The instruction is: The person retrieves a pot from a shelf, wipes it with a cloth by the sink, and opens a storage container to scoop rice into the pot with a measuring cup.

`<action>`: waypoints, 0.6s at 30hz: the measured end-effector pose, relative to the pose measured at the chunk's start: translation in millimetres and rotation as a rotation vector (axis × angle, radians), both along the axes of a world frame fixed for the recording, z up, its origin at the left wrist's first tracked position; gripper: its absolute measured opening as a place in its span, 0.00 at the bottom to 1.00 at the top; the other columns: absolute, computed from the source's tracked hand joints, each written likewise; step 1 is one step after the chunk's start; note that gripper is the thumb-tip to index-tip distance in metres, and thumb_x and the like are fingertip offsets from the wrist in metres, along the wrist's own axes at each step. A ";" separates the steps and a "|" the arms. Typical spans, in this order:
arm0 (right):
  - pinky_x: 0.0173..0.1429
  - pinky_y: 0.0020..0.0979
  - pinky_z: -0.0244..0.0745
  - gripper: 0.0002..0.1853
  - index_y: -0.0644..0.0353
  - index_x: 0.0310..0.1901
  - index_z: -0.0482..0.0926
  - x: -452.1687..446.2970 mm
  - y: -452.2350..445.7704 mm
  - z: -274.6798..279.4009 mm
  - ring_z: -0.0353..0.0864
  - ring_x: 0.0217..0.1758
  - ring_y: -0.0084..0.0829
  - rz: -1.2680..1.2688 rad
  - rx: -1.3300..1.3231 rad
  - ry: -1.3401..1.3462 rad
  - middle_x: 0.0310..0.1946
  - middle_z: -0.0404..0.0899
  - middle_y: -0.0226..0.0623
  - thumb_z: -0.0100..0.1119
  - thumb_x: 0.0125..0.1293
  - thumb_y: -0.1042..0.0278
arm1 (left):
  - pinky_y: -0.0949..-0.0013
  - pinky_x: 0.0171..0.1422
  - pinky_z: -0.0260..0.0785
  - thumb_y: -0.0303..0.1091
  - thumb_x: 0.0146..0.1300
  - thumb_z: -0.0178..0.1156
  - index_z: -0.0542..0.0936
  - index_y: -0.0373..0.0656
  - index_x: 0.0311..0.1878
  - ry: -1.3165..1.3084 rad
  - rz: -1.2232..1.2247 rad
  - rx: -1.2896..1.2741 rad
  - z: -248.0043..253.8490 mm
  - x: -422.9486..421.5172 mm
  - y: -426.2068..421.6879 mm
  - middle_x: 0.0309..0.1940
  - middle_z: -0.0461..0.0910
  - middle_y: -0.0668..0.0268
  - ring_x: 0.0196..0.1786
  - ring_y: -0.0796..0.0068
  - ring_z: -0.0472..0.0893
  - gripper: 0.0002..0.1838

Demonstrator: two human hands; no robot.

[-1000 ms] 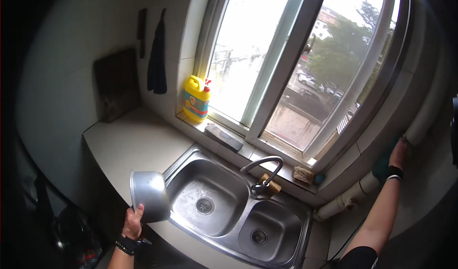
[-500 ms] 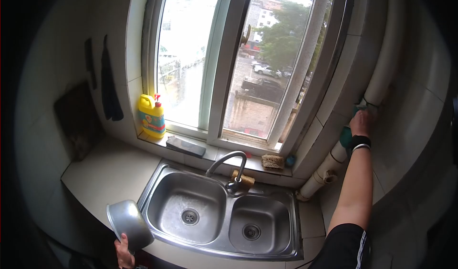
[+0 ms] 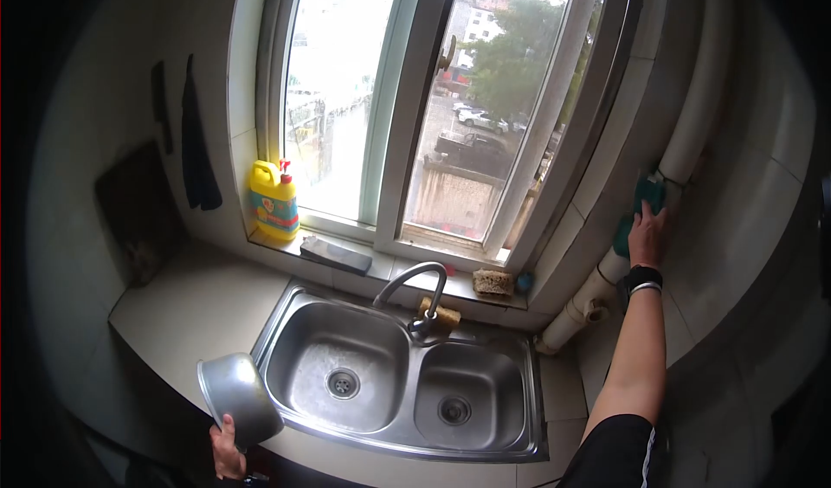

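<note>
At the lower left, my left hand (image 3: 228, 450) grips a silver metal pot (image 3: 240, 397), its thumb pressed on the outer wall. The pot is tilted beside the left end of the sink, and its inside is hidden. My right hand (image 3: 646, 233) is raised at the right wall, with fingers stretched out against a green cloth (image 3: 649, 193). That cloth hangs at a white pipe (image 3: 688, 146), part of it showing left of the hand. A dark band and a bracelet circle the right wrist.
A double steel sink (image 3: 412, 401) with a curved faucet (image 3: 415, 273) lies in front. On the windowsill stand a yellow bottle (image 3: 273, 202), a grey block (image 3: 336, 254) and a sponge (image 3: 493, 283). A second sponge (image 3: 440, 311) sits behind the faucet. Dark items (image 3: 199, 142) hang at left.
My right hand has moved slightly down, its fingers straightened, and more of the green cloth shows above it. My left hand still holds the pot in nearly the same place.
</note>
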State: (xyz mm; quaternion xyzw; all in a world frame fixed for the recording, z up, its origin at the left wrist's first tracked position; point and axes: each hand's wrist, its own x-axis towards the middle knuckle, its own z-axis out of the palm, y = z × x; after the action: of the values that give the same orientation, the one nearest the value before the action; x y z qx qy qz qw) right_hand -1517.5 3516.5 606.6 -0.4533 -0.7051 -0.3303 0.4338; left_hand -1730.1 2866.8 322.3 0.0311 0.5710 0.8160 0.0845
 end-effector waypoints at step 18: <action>0.62 0.39 0.61 0.23 0.45 0.64 0.63 5.4 4.4 -25.0 0.60 0.62 0.46 0.183 0.554 -0.191 0.61 0.56 0.52 0.48 0.67 0.57 | 0.69 0.59 0.63 0.41 0.68 0.49 0.70 0.34 0.55 0.341 -0.251 -0.363 32.9 -11.7 -29.7 0.49 0.75 0.59 0.51 0.71 0.74 0.21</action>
State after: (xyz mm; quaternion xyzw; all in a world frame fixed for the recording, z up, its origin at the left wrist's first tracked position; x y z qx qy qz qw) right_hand -1512.2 3520.8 581.6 -0.2190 -0.6637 -0.5107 0.5007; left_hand -1741.7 2837.1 355.2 0.2228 0.7055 0.6666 0.0917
